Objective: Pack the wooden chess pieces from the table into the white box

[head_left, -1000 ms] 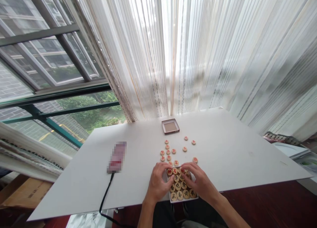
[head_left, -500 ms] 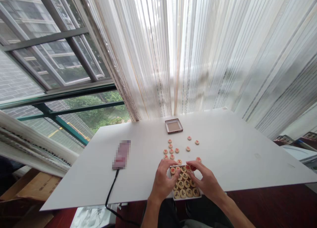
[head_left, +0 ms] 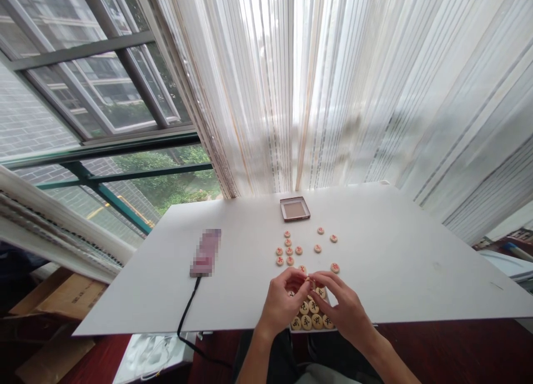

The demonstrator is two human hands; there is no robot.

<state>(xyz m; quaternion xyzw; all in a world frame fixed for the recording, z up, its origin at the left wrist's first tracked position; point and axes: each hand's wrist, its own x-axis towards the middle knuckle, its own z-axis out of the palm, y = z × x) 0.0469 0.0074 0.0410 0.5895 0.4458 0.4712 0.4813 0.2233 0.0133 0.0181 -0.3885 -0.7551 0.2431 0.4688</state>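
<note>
The left hand [head_left: 278,306] and right hand [head_left: 347,306] have their fingertips close together; I cannot tell if they pinch a piece. Below is a white open box [head_left: 313,330] by the near table edge, likely for easy reach. Round, pale pieces with black marks [head_left: 306,322] lie flat inside, packed close, perhaps so more fit

Pretty sure this is somebody's home, window side
Sheer striped curtains [head_left: 341,89], a window [head_left: 120,48] with shrubs [head_left: 152,173] and an apartment-looking building [head_left: 110,92] right outside, a plain white desk [head_left: 395,267] scattered with Chinese chess pieces [head_left: 289,250], and a cardboard box [head_left: 75,296] parked off to the left.
</note>
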